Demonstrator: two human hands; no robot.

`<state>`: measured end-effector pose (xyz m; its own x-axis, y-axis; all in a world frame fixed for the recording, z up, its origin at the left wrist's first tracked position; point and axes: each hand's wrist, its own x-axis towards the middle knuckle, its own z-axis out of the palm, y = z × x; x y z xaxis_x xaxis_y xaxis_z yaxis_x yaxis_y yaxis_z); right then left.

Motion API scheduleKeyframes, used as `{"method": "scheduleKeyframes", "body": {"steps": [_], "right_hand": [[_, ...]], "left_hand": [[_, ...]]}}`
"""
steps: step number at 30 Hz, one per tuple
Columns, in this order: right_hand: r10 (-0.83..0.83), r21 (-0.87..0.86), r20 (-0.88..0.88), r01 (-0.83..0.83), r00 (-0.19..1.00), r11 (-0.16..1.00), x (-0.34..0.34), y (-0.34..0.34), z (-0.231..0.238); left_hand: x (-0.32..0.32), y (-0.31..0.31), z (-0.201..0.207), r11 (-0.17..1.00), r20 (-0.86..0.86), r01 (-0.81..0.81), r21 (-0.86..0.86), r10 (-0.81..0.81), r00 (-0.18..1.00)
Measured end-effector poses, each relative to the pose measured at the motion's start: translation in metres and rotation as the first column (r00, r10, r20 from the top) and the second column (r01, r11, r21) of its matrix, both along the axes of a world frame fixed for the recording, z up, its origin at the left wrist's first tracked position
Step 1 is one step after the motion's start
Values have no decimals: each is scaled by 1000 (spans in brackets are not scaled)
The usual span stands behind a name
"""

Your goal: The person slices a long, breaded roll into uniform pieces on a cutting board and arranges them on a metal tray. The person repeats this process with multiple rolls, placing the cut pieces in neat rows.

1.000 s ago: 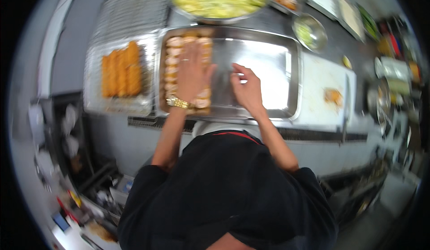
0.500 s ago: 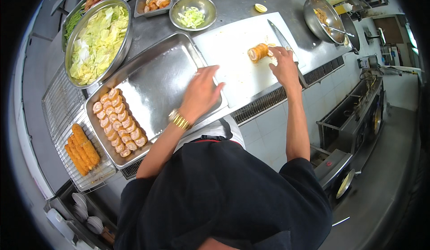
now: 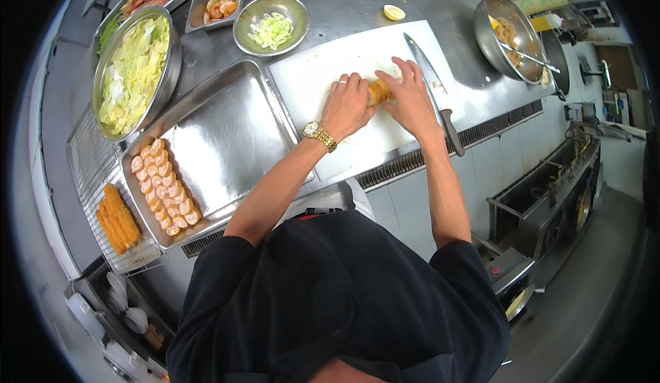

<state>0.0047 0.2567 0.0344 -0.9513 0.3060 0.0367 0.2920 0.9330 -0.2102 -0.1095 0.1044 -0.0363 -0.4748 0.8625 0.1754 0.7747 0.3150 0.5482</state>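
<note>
Far left, fried sticks lie side by side on the rack; beside it, the tray has rows of overlapping slices at its left end, the rest of its floor bare.

On to the board, and here's the action! The left hand comes in over the roll's left end, fingers close together and bent, thumb on the near side. Between the hands sits the roll, lying on the board, only its browned middle showing. Its long axis runs roughly left to right, from palm to palm, the right end seemingly angled a touch away from the body; both ends are hidden, so no telling which way a cut face looks. And the right hand: thumb and forefinger pinch around the right end, other fingers fanned out beyond. How hard either squeezes, I can't tell.

The step looks like gathering the roll up between both hands. A lift from here would call for even pressure inward from both ends, especially if it's sliced through. Just to the right, the knife rests untouched, handle past the board's near edge.
</note>
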Motion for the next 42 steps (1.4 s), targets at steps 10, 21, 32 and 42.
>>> {"method": "scheduleKeyframes", "body": {"steps": [10, 21, 32, 42], "right_hand": [[-571, -751, 42, 403, 820, 523, 19, -25, 12], [-425, -912, 237, 49, 874, -408, -18, -117, 23], [-67, -971, 144, 128, 987, -200, -108, -233, 36], [141, -971, 205, 183, 969, 153, -165, -348, 37]], "left_hand": [[-15, -12, 18, 990, 468, -132, -51, 140, 873], [-37, -138, 70, 934, 775, -200, 298, -114, 622], [-61, -299, 80, 879, 705, -394, 269, 99, 702], [-78, -410, 69, 888, 493, -429, 164, 303, 816]]}}
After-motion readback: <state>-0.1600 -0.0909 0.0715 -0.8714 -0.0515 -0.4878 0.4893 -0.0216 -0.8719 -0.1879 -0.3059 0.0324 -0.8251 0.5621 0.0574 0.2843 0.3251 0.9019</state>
